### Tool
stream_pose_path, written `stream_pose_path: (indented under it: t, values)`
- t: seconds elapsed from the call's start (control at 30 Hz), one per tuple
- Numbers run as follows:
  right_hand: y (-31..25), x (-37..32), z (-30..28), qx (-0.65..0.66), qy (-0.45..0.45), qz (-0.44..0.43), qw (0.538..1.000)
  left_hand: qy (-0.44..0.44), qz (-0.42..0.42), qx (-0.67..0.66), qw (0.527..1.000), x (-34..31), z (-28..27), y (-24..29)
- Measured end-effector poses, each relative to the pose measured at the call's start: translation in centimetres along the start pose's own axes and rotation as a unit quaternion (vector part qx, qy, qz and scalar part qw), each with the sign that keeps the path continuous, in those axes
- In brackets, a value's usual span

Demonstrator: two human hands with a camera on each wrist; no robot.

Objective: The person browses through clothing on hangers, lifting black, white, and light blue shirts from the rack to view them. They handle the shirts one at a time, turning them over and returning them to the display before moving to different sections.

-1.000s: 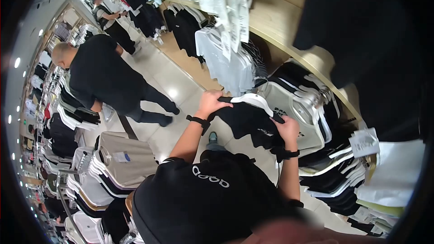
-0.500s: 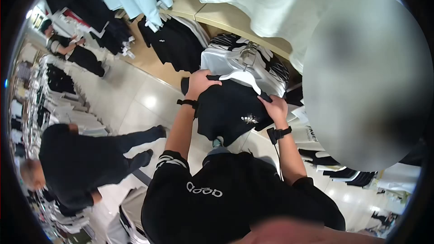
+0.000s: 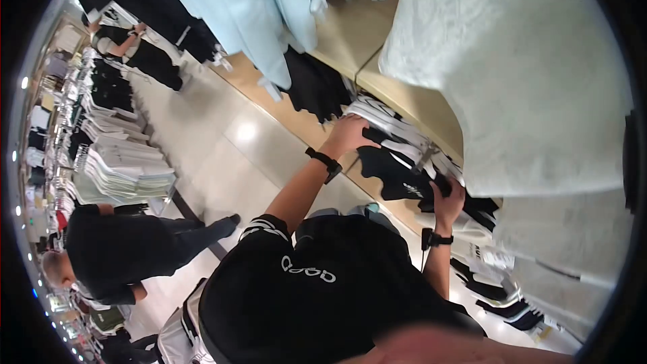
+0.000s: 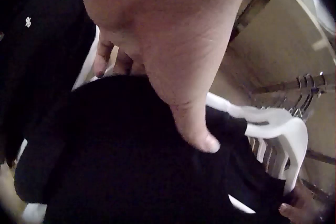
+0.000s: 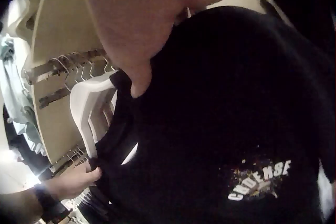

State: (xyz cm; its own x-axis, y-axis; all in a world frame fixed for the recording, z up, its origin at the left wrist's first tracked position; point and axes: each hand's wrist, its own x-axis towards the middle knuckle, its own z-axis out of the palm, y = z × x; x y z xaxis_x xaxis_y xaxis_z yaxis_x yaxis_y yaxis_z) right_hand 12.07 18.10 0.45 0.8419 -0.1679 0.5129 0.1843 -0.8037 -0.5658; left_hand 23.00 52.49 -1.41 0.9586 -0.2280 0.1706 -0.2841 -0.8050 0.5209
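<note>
A black T-shirt (image 3: 394,170) on a white hanger (image 4: 296,137) is up at the lower clothes rail, in front of other hung garments. At one shoulder my left hand (image 3: 349,133) grips it, thumb over the front and fingers behind the cloth. My right hand (image 3: 450,202) pinches the opposite shoulder the same way, its thumb near the collar in the right wrist view. White lettering with a speckled print (image 5: 260,181) marks the chest. The hanger's hook sits among the hooks on the metal rail (image 5: 47,71).
A wooden shelf edge (image 3: 404,104) runs just above the rail. Pale garments (image 3: 519,81) and light blue ones (image 3: 249,13) hang over it. A person in black (image 3: 121,253) stands to the left by another rack; a second person (image 3: 138,50) is farther up the aisle.
Both hands have carried the black T-shirt from in front of the body forward to the rail, keeping hold of its shoulders. The head view has shifted along the rack.
</note>
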Motion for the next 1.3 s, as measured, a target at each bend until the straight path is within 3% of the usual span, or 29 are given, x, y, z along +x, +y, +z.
stream_pose_path:
  t: [0.03, 0.07, 0.13, 0.2, 0.27, 0.33, 0.37, 0.43, 0.47, 0.5, 0.53, 0.6, 0.67, 0.73, 0.83, 0.93, 1.0, 1.07, 1.13, 1.17, 1.23, 1.27, 1.3]
  values:
    - [0.6, -0.6, 0.0, -0.018, -0.026, -0.010, 0.999, -0.009, -0.002, 0.001, 1.000, -0.2, -0.9, -0.1]
    - [2.0, -2.0, 0.9, 0.013, -0.023, 0.036, 0.999, -0.002, 0.005, 0.013, 1.000, -0.2, -1.5, -0.5]
    - [2.0, -2.4, 1.0, -0.067, -0.065, 0.148, 0.985, 0.005, 0.004, -0.008, 1.000, -0.5, -1.5, -1.0]
    - [5.8, -4.7, 2.4, 0.074, -0.065, 0.138, 0.986, -0.014, 0.047, -0.034, 0.998, -1.4, -0.9, -1.1]
    - [4.1, -5.3, 1.1, 0.021, -0.042, 0.150, 0.988, -0.022, 0.066, -0.076, 0.995, -1.3, -1.1, 0.0]
    - [3.2, -4.0, 0.4, -0.055, -0.039, 0.135, 0.989, 0.023, 0.113, -0.031, 0.993, -1.0, -0.9, 0.8]
    - [2.7, -4.2, -0.6, -0.098, -0.031, 0.141, 0.985, 0.027, 0.094, -0.022, 0.995, -1.0, -1.2, 2.0]
    - [0.8, -1.3, -0.8, -0.180, -0.014, 0.183, 0.966, 0.139, 0.239, -0.040, 0.960, 0.2, 0.1, 1.1]
    - [-1.2, -4.2, -1.7, -0.217, -0.019, 0.209, 0.953, 0.113, 0.268, -0.126, 0.948, 0.7, 0.6, 1.1]
    - [-2.7, -6.0, -1.7, -0.078, 0.022, 0.280, 0.957, 0.021, 0.319, -0.176, 0.931, 1.6, 0.2, 1.1]
    - [-5.5, -6.3, -2.2, -0.163, 0.055, 0.329, 0.929, -0.063, 0.352, -0.219, 0.908, 2.0, -0.2, 1.3]
    - [-6.3, -10.0, -1.1, -0.158, 0.190, 0.366, 0.897, -0.093, 0.464, -0.225, 0.851, 3.7, -1.3, 2.9]
    - [-8.7, -16.7, -1.0, -0.188, 0.202, 0.414, 0.867, -0.040, 0.541, -0.183, 0.820, 1.4, -0.2, 1.6]
    - [-10.0, -21.5, -2.7, -0.168, 0.198, 0.477, 0.840, -0.071, 0.569, -0.193, 0.796, 1.2, 0.1, 3.1]
    - [-12.4, -27.9, -4.9, -0.150, 0.264, 0.539, 0.786, -0.192, 0.564, -0.232, 0.769, -1.3, -0.3, 7.2]
    - [-11.7, -34.6, -4.7, -0.166, 0.381, 0.560, 0.717, -0.340, 0.510, -0.203, 0.764, -4.9, 5.9, 8.6]
    - [-11.3, -39.3, -6.3, -0.138, 0.380, 0.571, 0.715, -0.479, 0.450, -0.156, 0.737, -7.4, 10.3, 8.4]
    - [-11.9, -42.3, -9.8, -0.016, 0.283, 0.645, 0.710, -0.627, 0.325, -0.025, 0.708, -9.5, 17.0, 4.9]
    - [-12.0, -45.6, -11.2, -0.076, 0.350, 0.569, 0.740, -0.694, 0.264, 0.127, 0.658, -11.7, 17.8, 6.4]
    - [-11.7, -47.1, -12.7, -0.075, 0.347, 0.559, 0.749, -0.687, 0.260, 0.120, 0.668, -12.4, 18.6, 8.0]
    - [-11.8, -50.4, -15.3, -0.047, 0.422, 0.557, 0.714, -0.754, 0.295, 0.169, 0.563, -12.9, 19.5, 10.4]
    - [-11.7, -51.8, -16.1, -0.044, 0.418, 0.555, 0.717, -0.725, 0.340, 0.159, 0.577, -13.2, 16.8, 15.1]
    - [-11.5, -53.3, -17.1, -0.009, 0.433, 0.565, 0.702, -0.737, 0.326, 0.114, 0.581, -12.4, 18.7, 16.5]
